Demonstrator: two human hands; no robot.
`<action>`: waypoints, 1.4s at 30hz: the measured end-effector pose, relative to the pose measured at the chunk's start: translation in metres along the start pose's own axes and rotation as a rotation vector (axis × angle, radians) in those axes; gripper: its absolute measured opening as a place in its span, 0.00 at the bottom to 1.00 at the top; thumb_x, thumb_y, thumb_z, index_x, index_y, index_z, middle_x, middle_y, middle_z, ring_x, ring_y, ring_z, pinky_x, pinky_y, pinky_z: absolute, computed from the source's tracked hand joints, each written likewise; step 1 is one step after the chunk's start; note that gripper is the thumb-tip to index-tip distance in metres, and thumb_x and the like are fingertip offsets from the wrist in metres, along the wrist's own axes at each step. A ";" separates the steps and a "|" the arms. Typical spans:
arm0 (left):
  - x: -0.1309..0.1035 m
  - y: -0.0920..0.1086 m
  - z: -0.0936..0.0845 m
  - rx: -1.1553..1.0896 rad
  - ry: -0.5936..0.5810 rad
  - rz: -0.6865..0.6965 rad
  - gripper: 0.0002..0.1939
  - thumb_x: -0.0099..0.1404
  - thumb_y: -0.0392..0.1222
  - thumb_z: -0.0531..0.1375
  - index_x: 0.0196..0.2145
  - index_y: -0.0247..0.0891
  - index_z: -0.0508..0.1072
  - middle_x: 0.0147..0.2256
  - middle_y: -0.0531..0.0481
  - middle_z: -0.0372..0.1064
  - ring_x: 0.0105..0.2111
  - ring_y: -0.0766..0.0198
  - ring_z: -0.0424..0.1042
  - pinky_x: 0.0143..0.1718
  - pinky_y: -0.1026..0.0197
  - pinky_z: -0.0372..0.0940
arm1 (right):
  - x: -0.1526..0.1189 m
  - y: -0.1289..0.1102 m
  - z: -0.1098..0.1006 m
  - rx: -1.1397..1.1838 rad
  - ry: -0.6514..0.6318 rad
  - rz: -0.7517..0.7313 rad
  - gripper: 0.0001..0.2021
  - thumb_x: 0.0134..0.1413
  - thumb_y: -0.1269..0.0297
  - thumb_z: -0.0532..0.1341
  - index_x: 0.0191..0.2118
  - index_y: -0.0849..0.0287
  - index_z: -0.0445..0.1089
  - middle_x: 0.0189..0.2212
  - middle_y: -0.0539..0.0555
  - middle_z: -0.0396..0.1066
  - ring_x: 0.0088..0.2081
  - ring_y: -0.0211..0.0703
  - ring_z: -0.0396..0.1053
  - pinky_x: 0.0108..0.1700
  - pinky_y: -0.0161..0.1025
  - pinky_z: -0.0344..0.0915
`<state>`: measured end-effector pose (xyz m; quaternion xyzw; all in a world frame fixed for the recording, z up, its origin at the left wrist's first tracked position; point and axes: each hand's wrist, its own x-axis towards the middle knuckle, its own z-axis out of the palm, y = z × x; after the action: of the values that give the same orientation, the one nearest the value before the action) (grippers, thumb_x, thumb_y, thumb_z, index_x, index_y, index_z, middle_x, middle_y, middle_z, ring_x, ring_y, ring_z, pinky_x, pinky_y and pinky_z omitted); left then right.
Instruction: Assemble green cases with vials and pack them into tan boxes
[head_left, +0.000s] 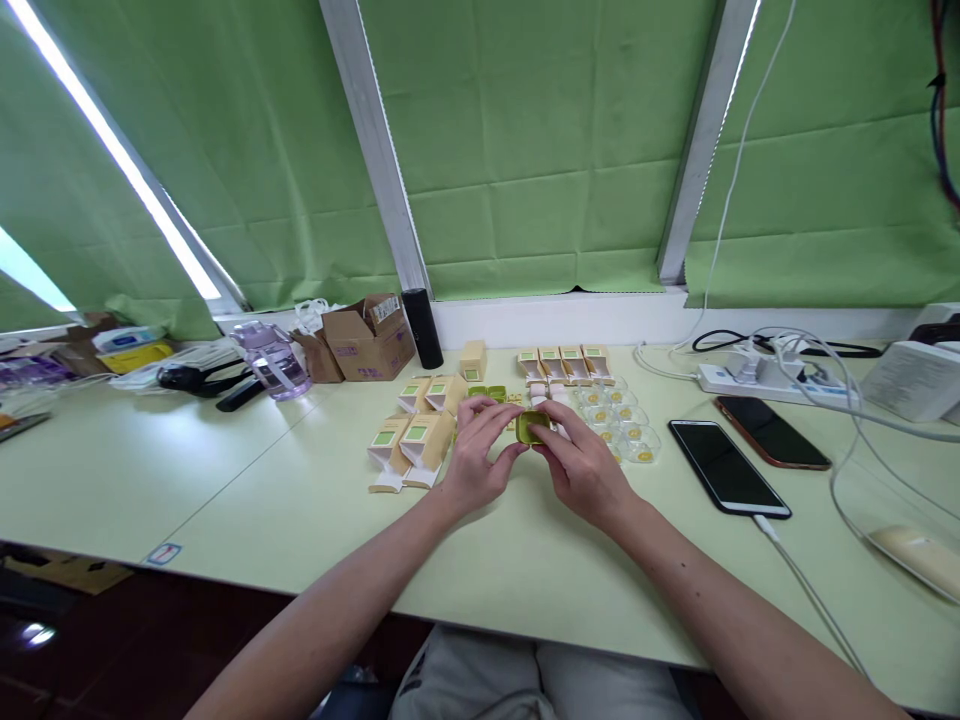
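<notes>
A small olive-green square case (531, 428), its hollow inside facing me, is held between my two hands above the table. My left hand (484, 455) grips its left side with thumb and fingers. From the right, my right hand (585, 460) pinches it, one finger reaching over the opening. Behind my left hand lies another green piece (491, 393), partly covered. Cream boxes with open flaps (420, 440) stand left of my hands. Several more open boxes (564, 365) form a row behind. Clear plastic pieces with yellow centres (622, 420) lie beyond my right hand.
Two phones lie to the right, one dark (772, 430) and one plugged into a cable (727, 465). A power strip (772, 385) with loose cords sits behind them. At the back left stand a cardboard box (367, 345), a black cylinder (423, 328) and a purple bottle (271, 360).
</notes>
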<state>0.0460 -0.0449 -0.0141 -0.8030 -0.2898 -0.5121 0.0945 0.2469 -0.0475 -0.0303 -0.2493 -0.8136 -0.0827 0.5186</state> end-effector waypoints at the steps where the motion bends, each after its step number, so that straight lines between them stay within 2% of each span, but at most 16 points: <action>1: 0.000 0.000 0.000 0.002 -0.002 -0.003 0.21 0.69 0.41 0.66 0.59 0.40 0.74 0.49 0.40 0.78 0.52 0.47 0.68 0.53 0.42 0.66 | 0.000 0.000 0.000 0.009 0.000 0.005 0.19 0.70 0.74 0.55 0.62 0.55 0.68 0.60 0.66 0.68 0.61 0.57 0.71 0.57 0.52 0.76; 10: 0.000 -0.001 0.001 -0.017 -0.008 -0.018 0.22 0.69 0.42 0.67 0.59 0.41 0.74 0.49 0.40 0.78 0.52 0.48 0.68 0.54 0.43 0.66 | -0.002 0.001 0.000 0.124 -0.038 0.089 0.17 0.71 0.72 0.54 0.60 0.54 0.70 0.61 0.65 0.68 0.63 0.57 0.69 0.61 0.55 0.74; 14: -0.002 -0.003 0.001 -0.040 -0.037 -0.063 0.21 0.71 0.44 0.64 0.60 0.40 0.73 0.48 0.39 0.78 0.53 0.47 0.67 0.53 0.44 0.66 | -0.001 -0.001 0.001 0.230 0.030 0.246 0.13 0.72 0.66 0.56 0.57 0.53 0.71 0.59 0.64 0.72 0.63 0.56 0.70 0.60 0.56 0.74; 18: -0.004 -0.004 0.002 -0.058 -0.061 -0.085 0.19 0.74 0.40 0.60 0.60 0.39 0.72 0.48 0.39 0.77 0.53 0.48 0.65 0.52 0.45 0.66 | 0.000 -0.003 0.003 0.452 0.084 0.506 0.09 0.71 0.57 0.59 0.49 0.53 0.73 0.54 0.60 0.76 0.52 0.52 0.78 0.51 0.50 0.78; 22: -0.004 -0.002 0.001 -0.035 -0.078 -0.076 0.19 0.72 0.36 0.60 0.60 0.39 0.71 0.49 0.40 0.77 0.54 0.48 0.63 0.54 0.45 0.65 | 0.005 -0.003 0.002 0.657 0.111 0.739 0.16 0.68 0.46 0.62 0.42 0.54 0.72 0.37 0.55 0.79 0.37 0.47 0.79 0.44 0.47 0.78; 25: -0.002 0.001 0.000 0.023 -0.095 -0.067 0.22 0.71 0.35 0.60 0.61 0.40 0.69 0.52 0.40 0.76 0.56 0.46 0.63 0.57 0.42 0.63 | 0.007 -0.003 0.001 0.742 0.130 0.835 0.21 0.64 0.39 0.63 0.39 0.55 0.70 0.33 0.53 0.78 0.33 0.46 0.79 0.41 0.46 0.78; 30: 0.000 0.007 -0.001 0.087 -0.147 -0.013 0.26 0.71 0.35 0.61 0.65 0.42 0.67 0.58 0.40 0.73 0.60 0.44 0.64 0.61 0.38 0.60 | 0.008 -0.006 0.002 0.774 0.080 0.889 0.25 0.62 0.34 0.62 0.37 0.55 0.69 0.26 0.51 0.76 0.26 0.44 0.77 0.31 0.41 0.76; 35: -0.002 0.007 0.003 0.057 -0.164 -0.020 0.23 0.70 0.35 0.63 0.61 0.42 0.72 0.55 0.40 0.74 0.58 0.46 0.63 0.60 0.40 0.63 | 0.006 -0.008 0.002 0.683 -0.001 0.882 0.26 0.64 0.34 0.59 0.35 0.55 0.69 0.20 0.49 0.73 0.20 0.40 0.71 0.23 0.36 0.66; 39: -0.001 0.005 0.004 -0.003 -0.139 -0.090 0.20 0.68 0.39 0.67 0.57 0.42 0.75 0.52 0.41 0.76 0.56 0.46 0.63 0.59 0.40 0.64 | 0.006 -0.007 -0.002 0.598 -0.012 0.863 0.26 0.68 0.35 0.55 0.33 0.55 0.69 0.19 0.49 0.72 0.20 0.40 0.71 0.24 0.36 0.63; 42: 0.000 0.002 0.004 -0.070 -0.117 -0.182 0.21 0.65 0.42 0.71 0.55 0.43 0.77 0.49 0.42 0.77 0.56 0.47 0.63 0.59 0.40 0.65 | 0.007 -0.003 -0.005 0.531 0.022 0.842 0.25 0.70 0.38 0.54 0.34 0.54 0.70 0.26 0.51 0.76 0.24 0.41 0.73 0.28 0.38 0.66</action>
<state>0.0505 -0.0449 -0.0159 -0.8046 -0.3485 -0.4808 0.0022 0.2474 -0.0504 -0.0216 -0.4147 -0.6299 0.3414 0.5610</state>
